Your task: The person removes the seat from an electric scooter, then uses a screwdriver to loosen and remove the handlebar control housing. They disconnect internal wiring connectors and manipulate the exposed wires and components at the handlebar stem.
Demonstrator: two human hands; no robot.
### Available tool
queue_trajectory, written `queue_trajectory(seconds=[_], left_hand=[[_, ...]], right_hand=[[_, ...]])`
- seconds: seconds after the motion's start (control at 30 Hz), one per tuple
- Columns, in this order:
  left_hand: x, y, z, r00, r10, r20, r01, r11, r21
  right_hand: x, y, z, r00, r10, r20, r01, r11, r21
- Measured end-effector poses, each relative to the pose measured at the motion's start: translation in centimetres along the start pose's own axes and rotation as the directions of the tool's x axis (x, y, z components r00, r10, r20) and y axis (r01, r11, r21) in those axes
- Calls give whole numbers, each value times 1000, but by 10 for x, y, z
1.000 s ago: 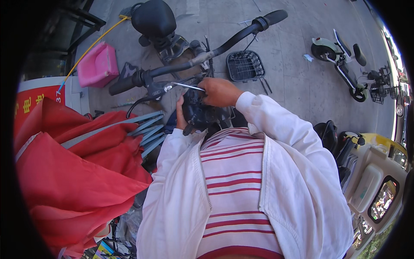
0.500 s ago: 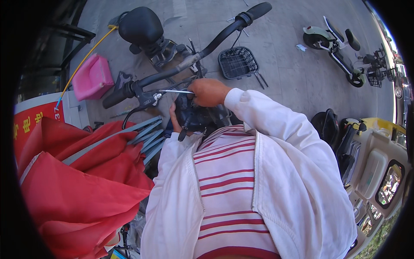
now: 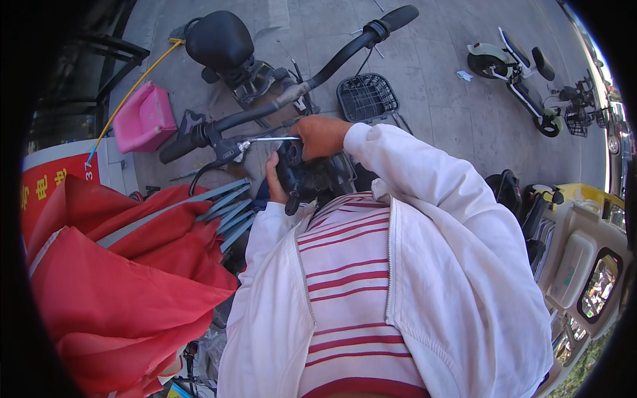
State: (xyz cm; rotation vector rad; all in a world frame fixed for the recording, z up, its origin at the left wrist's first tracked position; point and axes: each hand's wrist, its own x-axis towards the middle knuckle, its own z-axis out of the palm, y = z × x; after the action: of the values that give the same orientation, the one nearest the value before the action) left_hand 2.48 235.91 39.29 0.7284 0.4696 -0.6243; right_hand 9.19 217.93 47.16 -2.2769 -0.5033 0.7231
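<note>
My right hand (image 3: 323, 137) is closed in a fist just below the middle of the black handlebar (image 3: 265, 109). From it a thin straight silver rod (image 3: 273, 138) runs left to the silver fitting of the brake lever (image 3: 229, 154); whether it is a tool shaft or a cable I cannot tell. Lower and to the left, my left hand (image 3: 275, 180) grips the side of a black part with a rounded end (image 3: 291, 202), close to my jacket. Most of its fingers are hidden behind that part. Beyond the handlebar stands a black seat (image 3: 220, 40).
A folded red canopy (image 3: 126, 285) with grey ribs (image 3: 232, 212) lies close on my left. Behind it are a pink chair-shaped thing (image 3: 144, 118) and a yellow pole (image 3: 136, 86). A black basket (image 3: 367, 96) lies on the paving; a light scooter (image 3: 514, 76) stands far right.
The black part in my left hand has tilted, its rounded end shifting slightly right. My right fist has moved up a little, and the rod now lies more level.
</note>
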Motion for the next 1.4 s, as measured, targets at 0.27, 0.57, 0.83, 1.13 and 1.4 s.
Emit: queue_trajectory(seconds=[0.27,0.57,0.83,1.13,1.4], left_hand=[[4,-5,-7,996,57,-64,-59,998,-36],[11,-14,-25,992,125,-3,-123,973,-196],[12,-18,-17,982,161,-102,-173,977,-125],[26,-19,-41,988,147,-45,-150,985,-80],[20,-16,-32,980,171,104,-159,981,-114]], right_hand=[[-9,5,8,997,-30,66,26,998,52],[-6,15,21,965,-109,-239,151,975,164],[-5,11,18,988,-54,-147,51,998,-27],[-10,7,13,996,-16,-90,18,1000,20],[-12,8,9,996,-37,-79,36,999,-10]])
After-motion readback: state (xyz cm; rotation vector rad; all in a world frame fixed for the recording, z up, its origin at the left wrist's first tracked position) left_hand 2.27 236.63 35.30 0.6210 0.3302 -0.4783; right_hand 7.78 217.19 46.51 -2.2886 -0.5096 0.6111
